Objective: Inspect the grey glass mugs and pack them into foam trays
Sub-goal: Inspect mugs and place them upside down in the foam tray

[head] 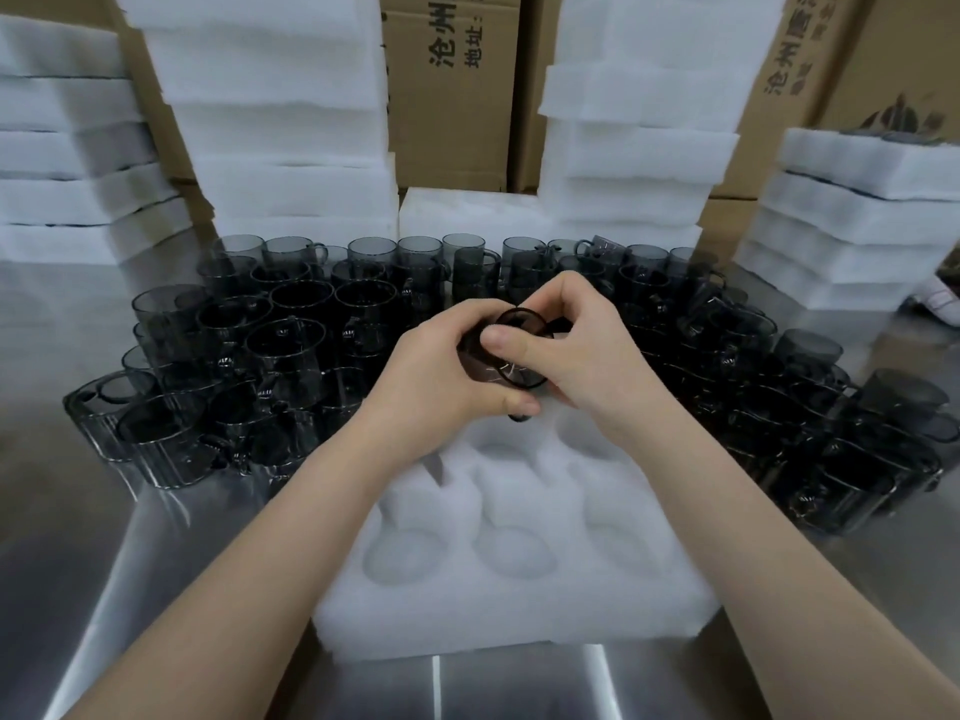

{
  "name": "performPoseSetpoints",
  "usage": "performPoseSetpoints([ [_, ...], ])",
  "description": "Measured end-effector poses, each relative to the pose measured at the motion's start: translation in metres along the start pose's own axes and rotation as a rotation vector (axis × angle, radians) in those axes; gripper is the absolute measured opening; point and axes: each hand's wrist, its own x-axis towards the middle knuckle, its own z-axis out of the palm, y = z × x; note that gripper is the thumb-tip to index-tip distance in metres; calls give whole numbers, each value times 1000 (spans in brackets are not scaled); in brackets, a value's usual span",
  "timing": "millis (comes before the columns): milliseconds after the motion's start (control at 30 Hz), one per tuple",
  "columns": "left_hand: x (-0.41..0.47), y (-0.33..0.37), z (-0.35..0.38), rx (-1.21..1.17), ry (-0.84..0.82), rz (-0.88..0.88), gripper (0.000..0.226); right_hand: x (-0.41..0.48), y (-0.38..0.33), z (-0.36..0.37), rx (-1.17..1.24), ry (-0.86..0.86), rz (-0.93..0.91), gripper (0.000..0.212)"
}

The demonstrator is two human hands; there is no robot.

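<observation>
Over pocketed foam tray [649,589], smoky glass mug [522,324]

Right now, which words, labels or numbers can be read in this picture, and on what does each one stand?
"沧州": printed sideways on the middle cardboard box; the following characters are cut off by the frame.
"地址:": smaller line beside it on the same box; the rest is cut off.
"沧州": on the right cardboard box; what follows is too blurred to read.
Small white marks on the grey glass mugs: too small to read.
</observation>
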Motion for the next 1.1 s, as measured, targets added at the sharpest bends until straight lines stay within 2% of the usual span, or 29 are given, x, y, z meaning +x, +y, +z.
performPoseSetpoints([
  [100,-2,2,1,29,-2,17,68,2,1,0,3,59,-45,29],
  [200,-3,2,1,0,6,14,66,2,2,-2,83,69,-37,30],
  [300,-4,4,1,-57,37,37,65,0,1,-3,253,9,32,23],
  [433,-6,8,0,-190,55,100,64,4,0,-5,436,8,153,29],
  [533,-8,10,-1,-213,59,128,69,4,2,-6,677,-222,288,41],
  [633,-9,11,-2,-253,56,149,69,1,6,-6,807,-473,304,43],
  [733,-8,9,-3,-285,75,161,68,3,9,-8,733,-494,245,45],
  [933,-5,3,-1,-308,82,65,53,4,11,-8,565,-246,112,51],
  [1100,-4,0,-3,-209,47,26,66,1,11,-9,321,-177,-22,42],
])
